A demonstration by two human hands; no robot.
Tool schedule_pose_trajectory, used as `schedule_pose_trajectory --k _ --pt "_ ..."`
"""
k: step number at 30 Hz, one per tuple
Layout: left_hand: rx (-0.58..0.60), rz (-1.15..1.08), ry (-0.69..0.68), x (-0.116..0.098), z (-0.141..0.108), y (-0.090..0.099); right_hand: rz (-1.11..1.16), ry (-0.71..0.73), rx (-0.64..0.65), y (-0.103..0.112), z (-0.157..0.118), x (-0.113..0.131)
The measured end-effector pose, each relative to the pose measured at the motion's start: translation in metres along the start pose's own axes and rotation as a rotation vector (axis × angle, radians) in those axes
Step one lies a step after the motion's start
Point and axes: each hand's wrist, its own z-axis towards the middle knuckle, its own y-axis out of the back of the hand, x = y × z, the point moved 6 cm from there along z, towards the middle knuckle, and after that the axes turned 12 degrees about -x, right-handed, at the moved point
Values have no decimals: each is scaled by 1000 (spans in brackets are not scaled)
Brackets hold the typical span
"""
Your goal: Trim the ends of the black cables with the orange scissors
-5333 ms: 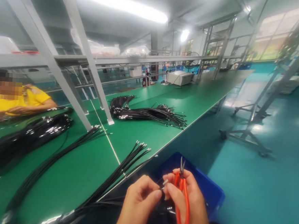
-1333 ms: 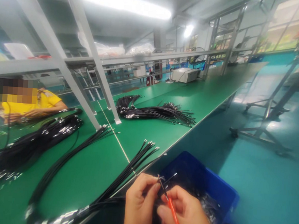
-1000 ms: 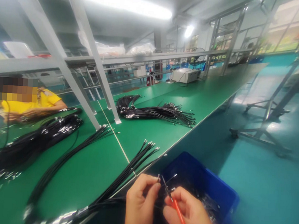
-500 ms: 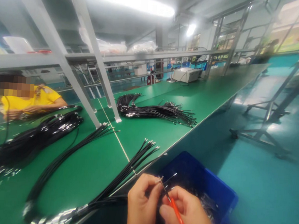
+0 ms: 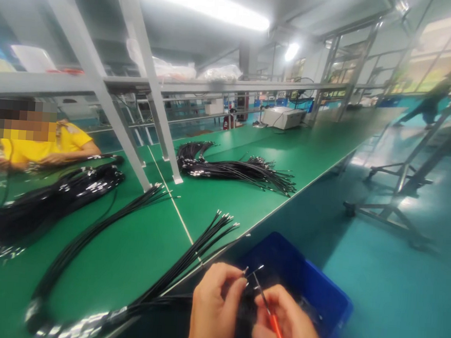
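My left hand (image 5: 218, 305) is closed in a pinch on the end of a thin black cable (image 5: 255, 270), whose pale tip sticks out past the fingers. In my right hand (image 5: 290, 323) is a slim tool with a red handle (image 5: 279, 333) and a narrow metal shaft; its exact kind is not clear. The shaft's tip is close to the cable end, just right of my left fingertips; whether they touch I cannot tell. A bundle of black cables (image 5: 180, 258) with silvery ends curves over the table edge beside my left hand.
Below my hands stands a blue bin (image 5: 311, 273). More black cable bundles lie on the green table (image 5: 223, 194), near metal shelf posts (image 5: 162, 128). Across the table, a person in a yellow shirt (image 5: 69, 140) handles cables. A wheeled metal stand (image 5: 395, 201) is on the right.
My right hand has drawn the tool slightly right, away from my left fingertips. My left hand stays nearly in place. A walking figure has appeared at the far right.
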Motion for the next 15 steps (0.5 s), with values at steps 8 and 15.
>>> schedule_pose_trajectory --k 8,15 --pt "25 46 -173 -19 -2 2 231 40 -217 10 7 21" --pt "36 112 -216 -20 -5 -2 247 21 -223 1 13 24"
